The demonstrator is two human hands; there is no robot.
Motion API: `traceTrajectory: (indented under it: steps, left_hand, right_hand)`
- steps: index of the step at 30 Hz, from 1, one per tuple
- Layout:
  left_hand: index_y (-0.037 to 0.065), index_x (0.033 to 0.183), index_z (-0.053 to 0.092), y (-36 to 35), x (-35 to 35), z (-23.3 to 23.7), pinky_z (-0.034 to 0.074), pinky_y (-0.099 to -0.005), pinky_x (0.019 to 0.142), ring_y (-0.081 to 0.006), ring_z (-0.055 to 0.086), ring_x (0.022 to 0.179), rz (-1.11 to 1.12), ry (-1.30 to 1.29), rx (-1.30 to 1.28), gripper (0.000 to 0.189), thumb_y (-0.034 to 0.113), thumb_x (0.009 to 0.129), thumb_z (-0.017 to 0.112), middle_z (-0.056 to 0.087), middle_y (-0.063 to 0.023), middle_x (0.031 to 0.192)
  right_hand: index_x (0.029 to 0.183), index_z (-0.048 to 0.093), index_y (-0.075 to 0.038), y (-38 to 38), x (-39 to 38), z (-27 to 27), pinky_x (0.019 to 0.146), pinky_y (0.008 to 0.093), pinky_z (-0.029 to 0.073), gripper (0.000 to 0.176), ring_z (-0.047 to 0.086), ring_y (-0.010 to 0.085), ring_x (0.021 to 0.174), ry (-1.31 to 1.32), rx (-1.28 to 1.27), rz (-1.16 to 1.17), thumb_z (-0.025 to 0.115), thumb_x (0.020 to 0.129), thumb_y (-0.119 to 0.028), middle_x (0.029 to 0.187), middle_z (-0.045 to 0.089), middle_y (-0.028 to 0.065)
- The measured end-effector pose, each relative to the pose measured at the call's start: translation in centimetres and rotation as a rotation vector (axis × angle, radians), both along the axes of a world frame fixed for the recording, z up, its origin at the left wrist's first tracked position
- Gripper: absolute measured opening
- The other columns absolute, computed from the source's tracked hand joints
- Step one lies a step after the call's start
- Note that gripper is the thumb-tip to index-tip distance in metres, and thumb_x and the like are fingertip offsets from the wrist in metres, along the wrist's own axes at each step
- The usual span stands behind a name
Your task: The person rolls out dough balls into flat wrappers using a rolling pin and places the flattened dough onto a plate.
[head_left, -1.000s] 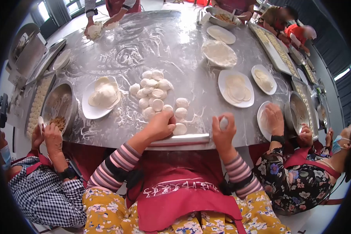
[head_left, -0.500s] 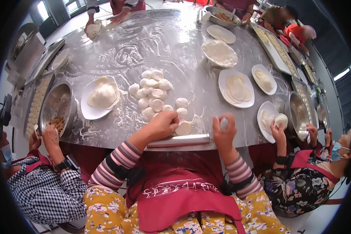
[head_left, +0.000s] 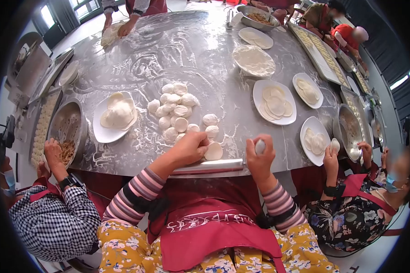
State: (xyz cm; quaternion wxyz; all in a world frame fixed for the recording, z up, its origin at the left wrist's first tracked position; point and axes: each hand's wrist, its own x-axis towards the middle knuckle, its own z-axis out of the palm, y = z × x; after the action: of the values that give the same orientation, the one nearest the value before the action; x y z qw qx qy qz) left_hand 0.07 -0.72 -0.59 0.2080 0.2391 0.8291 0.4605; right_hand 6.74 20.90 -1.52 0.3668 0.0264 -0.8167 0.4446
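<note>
— What's different from a second ago?

— The dough disc [head_left: 213,151], at the near edge of the counter [head_left: 200,50] in the lower middle of the frame. It was a small round lump, and now it lies wider and flatter.

— And the hands?

— The left hand [head_left: 191,148] has slid slightly left. Its fingers are bent over the disc's left edge and touch it; whether they pinch it I cannot tell. The right hand [head_left: 259,159] has barely moved. It is a closed fist around a white pin [head_left: 260,146], with only the rounded tip showing above the knuckles.

— What does that mean for the work?

— I'd judge this piece partly pressed out, not yet as thin as the rounds on the wrapper plate [head_left: 257,101] further right. The heap of dough pieces [head_left: 175,109] just above the disc looks unchanged, so plenty remain.

— Anything else?

— At the right, a co-worker's hand [head_left: 331,158] has come off the side plate [head_left: 305,152] and holds a wrapper [head_left: 335,145].
</note>
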Motion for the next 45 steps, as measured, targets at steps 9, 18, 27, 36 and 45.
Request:
traceTrajectory:
  steps: [9,18,27,36,45]
  left_hand:
    - [0.002,0.08,0.061,1.9,-1.0,0.3,0.047,-0.042,0.065,-0.0349,0.061,0.072,-0.017,0.159,-0.112,0.013,0.014,0.076,0.06,0.062,-0.0184,0.073]
    - [0.001,0.077,0.058,0.7,0.3,0.1,0.047,-0.0437,0.066,-0.0367,0.061,0.075,0.002,0.1,-0.138,0.016,0.017,0.079,0.059,0.062,-0.0201,0.076]
    - [0.001,0.08,0.06,1.5,-0.9,-0.1,0.047,-0.0432,0.068,-0.0372,0.061,0.078,-0.011,0.197,-0.168,0.012,0.012,0.077,0.057,0.062,-0.021,0.077]
    - [0.001,0.083,0.059,1.6,-0.2,0.9,0.046,-0.0434,0.069,-0.0371,0.061,0.08,-0.005,0.176,-0.14,0.013,0.013,0.082,0.054,0.063,-0.0214,0.082]
    - [-0.002,0.087,0.058,0.2,-0.9,0.0,0.047,-0.035,0.067,-0.0271,0.061,0.073,-0.046,0.134,-0.085,0.013,0.006,0.077,0.059,0.061,-0.0171,0.075]
  right_hand:
    - [0.089,0.049,-0.005,-0.5,-5.1,0.2,0.052,0.0379,0.044,0.022,0.057,0.0356,0.059,0.071,0.075,0.02,0.067,0.076,-0.001,0.069,0.055,0.0147]
    - [0.089,0.049,-0.006,-0.2,-3.1,-0.3,0.049,0.0385,0.044,0.024,0.058,0.0347,0.058,0.047,0.094,-0.056,0.068,0.075,0.0,0.067,0.055,0.0128]
    - [0.088,0.049,-0.005,-0.2,-1.7,0.4,0.05,0.0384,0.044,0.023,0.056,0.036,0.055,0.065,0.103,-0.018,0.068,0.075,0.0,0.066,0.054,0.0141]
    - [0.088,0.049,-0.005,-0.8,-6.1,0.5,0.051,0.0384,0.045,0.023,0.059,0.0349,0.058,0.068,0.071,-0.006,0.068,0.075,0.0,0.067,0.056,0.0137]
    - [0.089,0.049,-0.005,0.2,1.2,0.2,0.052,0.038,0.045,0.025,0.058,0.0344,0.058,0.004,0.025,-0.022,0.068,0.075,-0.001,0.069,0.056,0.0135]
